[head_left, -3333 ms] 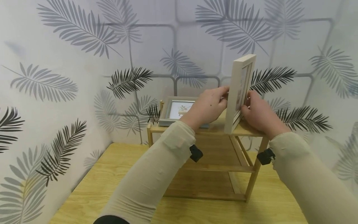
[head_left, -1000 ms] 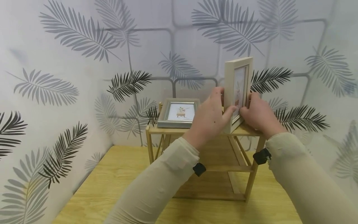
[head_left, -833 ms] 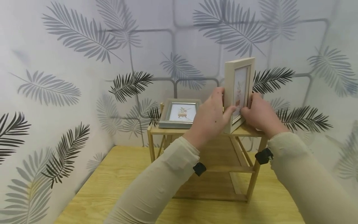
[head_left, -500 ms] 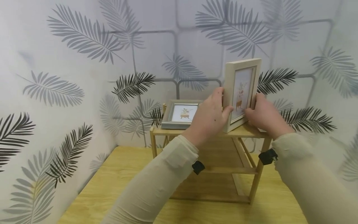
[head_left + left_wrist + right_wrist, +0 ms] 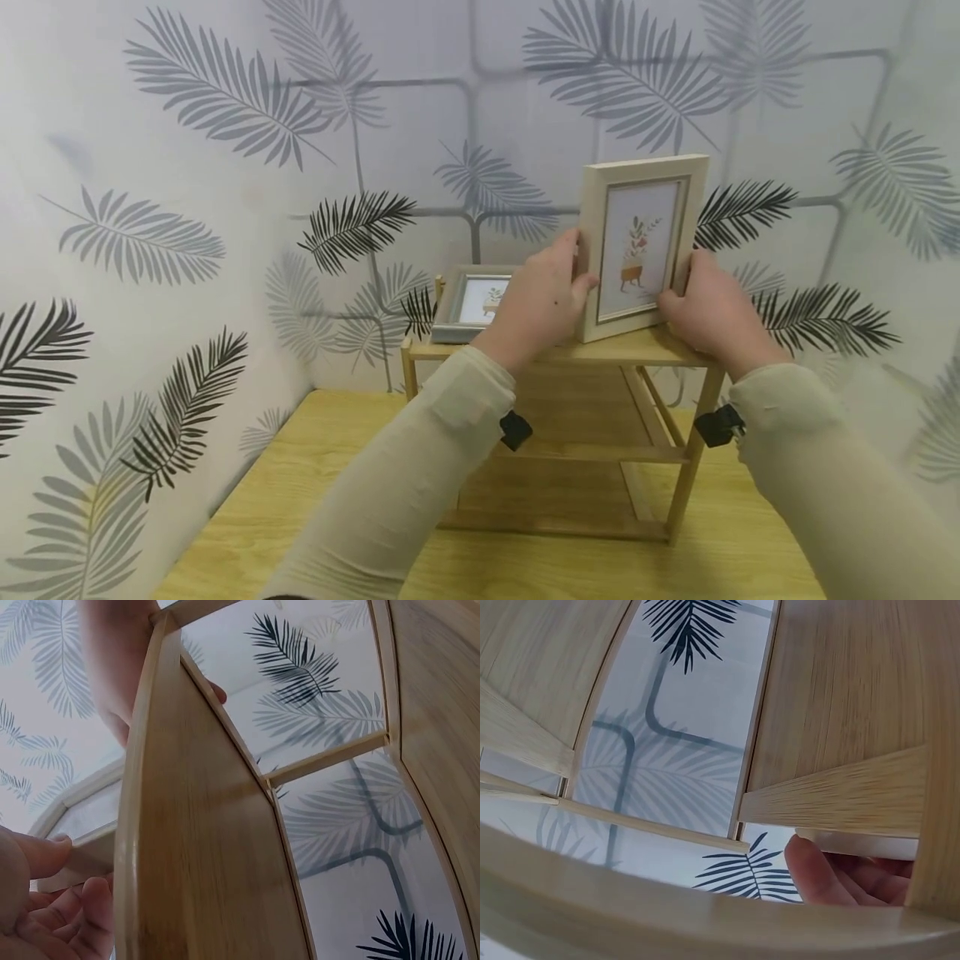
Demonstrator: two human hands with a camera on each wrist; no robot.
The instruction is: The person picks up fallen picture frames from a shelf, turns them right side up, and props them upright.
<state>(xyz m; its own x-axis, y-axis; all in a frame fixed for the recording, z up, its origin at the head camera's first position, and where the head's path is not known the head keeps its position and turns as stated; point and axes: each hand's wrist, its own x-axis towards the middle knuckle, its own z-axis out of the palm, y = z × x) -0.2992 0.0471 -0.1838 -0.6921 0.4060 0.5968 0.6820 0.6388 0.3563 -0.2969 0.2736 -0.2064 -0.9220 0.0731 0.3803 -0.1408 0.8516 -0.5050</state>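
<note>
A cream picture frame (image 5: pixel 647 242) with a potted-plant print stands upright on the right part of a wooden shelf's top (image 5: pixel 622 350), its face angled a little to the left. My left hand (image 5: pixel 542 292) grips its left edge, thumb at the front and fingers behind. At the lower right edge my right hand (image 5: pixel 712 308) holds it the same way. A grey picture frame (image 5: pixel 468 308) lies flat on the shelf's left part, partly covered by my left hand. In the left wrist view, the thumb (image 5: pixel 46 855) presses the frame's edge (image 5: pixel 94 855) beside the shelf board.
Below the top, the wooden shelf has lower boards (image 5: pixel 577 408) and slanted legs (image 5: pixel 686 492). It stands on a yellow wood-grain table (image 5: pixel 300 467). Close behind is a wall (image 5: pixel 405 125) with a leaf pattern.
The cream frame has turned from nearly edge-on so its picture faces me more. My left hand shifts with its left edge, slightly leftward; the right hand keeps its hold. The grey frame stays put.
</note>
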